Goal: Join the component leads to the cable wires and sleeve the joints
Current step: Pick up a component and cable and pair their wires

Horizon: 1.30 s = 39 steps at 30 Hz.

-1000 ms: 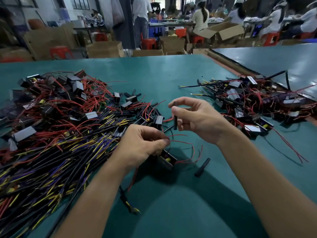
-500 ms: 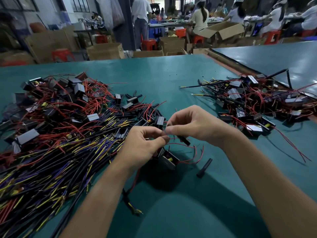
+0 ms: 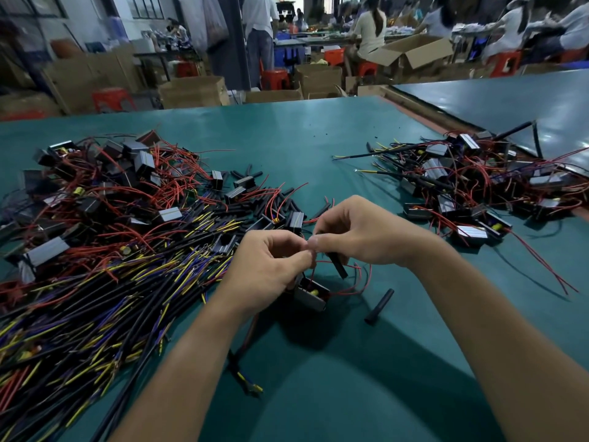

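Observation:
My left hand point(image 3: 271, 266) and my right hand point(image 3: 360, 232) meet fingertip to fingertip over the green table point(image 3: 318, 148). Between them they pinch thin red leads. A short black sleeve point(image 3: 338, 265) hangs on a lead just under my right fingers. Below the hands dangles a small black boxed component point(image 3: 310, 293) with a yellow part inside. A black cable point(image 3: 245, 362) with yellow and blue wire ends runs down from under my left hand. The exact joint is hidden by my fingers.
A loose black sleeve point(image 3: 379, 306) lies right of the component. A big heap of black cables, red-leaded components and sleeves point(image 3: 111, 237) fills the left. A second heap of components with cables attached point(image 3: 471, 193) lies at the right. Boxes, stools and people stand beyond the table.
My right hand has dropped and moved left until its fingertips meet my left hand's. The black sleeve it held upright now hangs tilted below the fingers.

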Each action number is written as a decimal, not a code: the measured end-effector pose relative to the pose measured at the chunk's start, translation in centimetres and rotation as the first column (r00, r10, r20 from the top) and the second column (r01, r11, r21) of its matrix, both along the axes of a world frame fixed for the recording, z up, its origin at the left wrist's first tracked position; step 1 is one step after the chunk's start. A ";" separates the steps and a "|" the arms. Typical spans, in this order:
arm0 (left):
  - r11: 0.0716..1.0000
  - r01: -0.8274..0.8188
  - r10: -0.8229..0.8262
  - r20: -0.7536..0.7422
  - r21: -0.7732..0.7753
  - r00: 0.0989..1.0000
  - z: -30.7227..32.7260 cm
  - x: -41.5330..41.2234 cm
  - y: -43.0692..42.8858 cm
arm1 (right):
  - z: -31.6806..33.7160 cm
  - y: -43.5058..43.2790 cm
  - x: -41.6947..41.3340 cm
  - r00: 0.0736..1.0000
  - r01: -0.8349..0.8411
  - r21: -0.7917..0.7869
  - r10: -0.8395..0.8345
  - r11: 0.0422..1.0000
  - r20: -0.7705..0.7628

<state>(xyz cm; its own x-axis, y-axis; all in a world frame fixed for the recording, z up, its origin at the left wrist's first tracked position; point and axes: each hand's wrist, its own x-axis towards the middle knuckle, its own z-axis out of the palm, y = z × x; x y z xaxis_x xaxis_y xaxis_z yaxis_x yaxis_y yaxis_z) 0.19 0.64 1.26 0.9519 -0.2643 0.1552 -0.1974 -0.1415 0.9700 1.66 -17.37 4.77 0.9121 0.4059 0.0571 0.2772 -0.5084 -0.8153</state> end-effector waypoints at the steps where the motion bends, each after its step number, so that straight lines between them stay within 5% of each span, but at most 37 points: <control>1: 1.000 0.000 0.000 -0.004 -0.022 1.000 0.1 0.0 0.0 | 0.1 0.0 0.0 1.000 0.005 0.029 -0.005 1.000 0.015; 8: 0.996 -0.019 0.014 -0.062 -0.088 0.998 0.3 -0.1 0.1 | 0.9 0.2 0.0 0.983 0.155 0.437 -0.183 0.886 0.023; 12: 0.996 -0.024 0.018 -0.072 -0.089 0.997 0.5 -0.1 0.1 | 1.3 0.3 -0.2 0.986 0.116 0.514 -0.161 0.850 0.044; 39: 0.998 -0.054 0.052 -0.045 -0.031 0.998 0.0 -0.1 -0.3 | 0.9 0.2 -0.5 0.998 -0.008 0.289 -0.010 0.957 0.058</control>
